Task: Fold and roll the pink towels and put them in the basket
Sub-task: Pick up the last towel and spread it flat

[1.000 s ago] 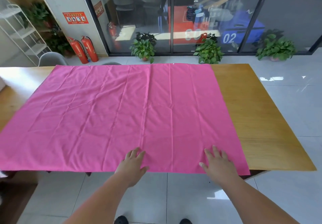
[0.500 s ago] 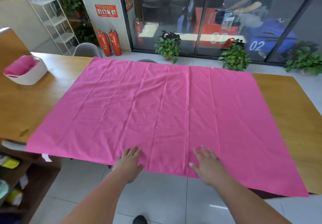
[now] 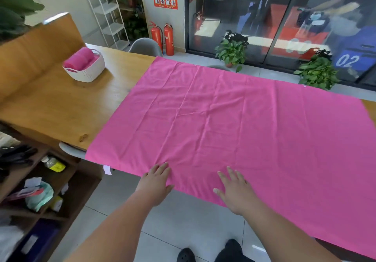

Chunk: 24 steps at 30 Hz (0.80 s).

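Pink towel [image 3: 234, 123] lies spread flat on the table [image 3: 61, 107], long axis approx 10-to-4 o'clock. Basket [image 3: 87, 72] w/ one rolled towel [image 3: 78, 59] sits well apart, at 10 o'clock from the hands. Left hand [image 3: 155, 182] is nearer it, right hand [image 3: 236, 190] at its 3 o'clock. Both rest flat on the towel's near hem, fingers straight & spread, gripping nothing.
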### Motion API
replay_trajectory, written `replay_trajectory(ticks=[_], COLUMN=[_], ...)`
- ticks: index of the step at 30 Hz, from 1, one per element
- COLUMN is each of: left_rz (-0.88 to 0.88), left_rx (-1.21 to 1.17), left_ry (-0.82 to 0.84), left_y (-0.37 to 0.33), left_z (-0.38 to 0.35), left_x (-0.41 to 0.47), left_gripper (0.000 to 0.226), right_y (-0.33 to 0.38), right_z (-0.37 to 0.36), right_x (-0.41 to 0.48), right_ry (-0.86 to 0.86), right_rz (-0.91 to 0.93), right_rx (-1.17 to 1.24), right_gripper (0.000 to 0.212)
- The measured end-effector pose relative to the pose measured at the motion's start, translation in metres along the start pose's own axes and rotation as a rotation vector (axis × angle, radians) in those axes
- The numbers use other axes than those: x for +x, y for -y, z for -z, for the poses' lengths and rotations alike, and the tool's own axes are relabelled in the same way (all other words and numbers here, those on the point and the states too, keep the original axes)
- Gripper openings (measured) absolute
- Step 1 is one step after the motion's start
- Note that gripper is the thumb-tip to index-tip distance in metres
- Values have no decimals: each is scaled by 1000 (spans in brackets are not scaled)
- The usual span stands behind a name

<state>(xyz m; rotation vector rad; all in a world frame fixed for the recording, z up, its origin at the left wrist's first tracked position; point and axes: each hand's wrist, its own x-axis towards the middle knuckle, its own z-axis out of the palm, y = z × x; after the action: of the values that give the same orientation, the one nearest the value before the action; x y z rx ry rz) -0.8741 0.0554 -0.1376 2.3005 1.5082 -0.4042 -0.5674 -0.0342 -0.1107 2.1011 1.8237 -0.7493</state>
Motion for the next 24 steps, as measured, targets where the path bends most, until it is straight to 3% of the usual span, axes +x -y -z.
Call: replay_trajectory(ticks=[14, 19, 24], left_rz=[160, 190, 195], left_rx=[-66, -40, -58], left_ry=[-17, 24, 9], left_y=[126, 172, 210], left_z=[49, 82, 109], left_x=[51, 91, 134], left_gripper=[74, 72, 73], right_y=[136, 189, 212], right_z=[56, 80, 104], right_x=[145, 187, 248], right_ry=[-40, -202, -179], right_rz=[170, 175, 65], right_rx=[-37, -40, 27], right_gripper=[77, 66, 74])
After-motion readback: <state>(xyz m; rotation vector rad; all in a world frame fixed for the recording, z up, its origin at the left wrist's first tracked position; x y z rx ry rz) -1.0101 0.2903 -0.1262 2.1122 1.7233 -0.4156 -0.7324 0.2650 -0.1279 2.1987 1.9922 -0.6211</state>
